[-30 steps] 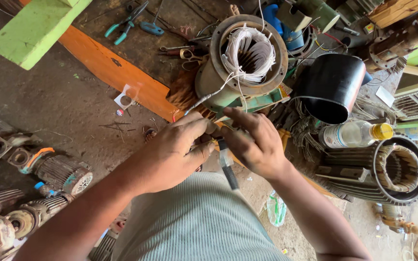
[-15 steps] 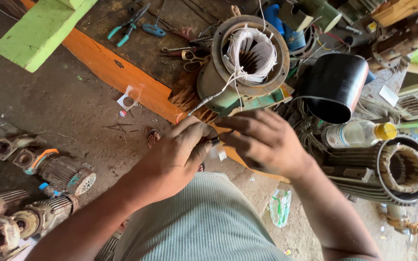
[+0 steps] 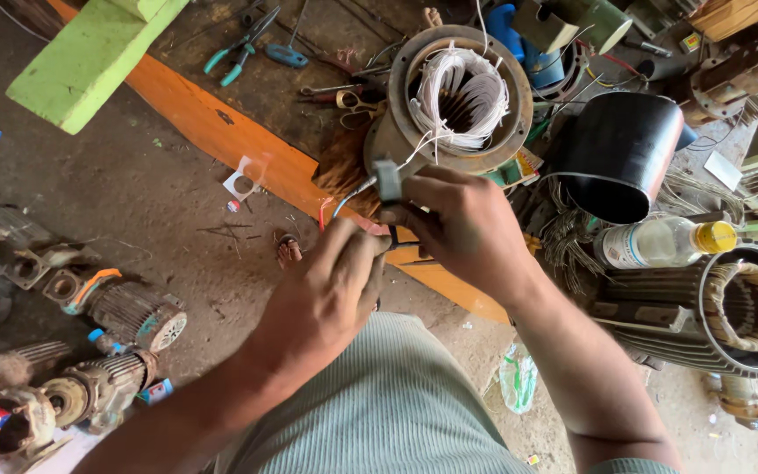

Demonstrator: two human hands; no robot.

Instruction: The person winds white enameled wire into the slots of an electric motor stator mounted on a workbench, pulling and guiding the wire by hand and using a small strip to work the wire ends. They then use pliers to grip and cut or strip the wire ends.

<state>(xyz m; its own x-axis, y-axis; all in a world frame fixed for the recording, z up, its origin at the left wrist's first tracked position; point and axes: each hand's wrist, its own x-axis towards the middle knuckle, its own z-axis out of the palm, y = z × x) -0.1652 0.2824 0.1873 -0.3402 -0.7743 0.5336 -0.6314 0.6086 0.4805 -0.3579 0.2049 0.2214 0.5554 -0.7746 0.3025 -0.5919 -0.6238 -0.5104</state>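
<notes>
Right hand, fingers curled tight round a small grey tool, its tip poking up above the knuckles. Left hand just beside, fingertips pinching thin wire leads. Leads running up to the white winding inside a round motor stator on the orange bench edge. Beyond, a black cylinder, a clear bottle, blue-handled pliers.
</notes>
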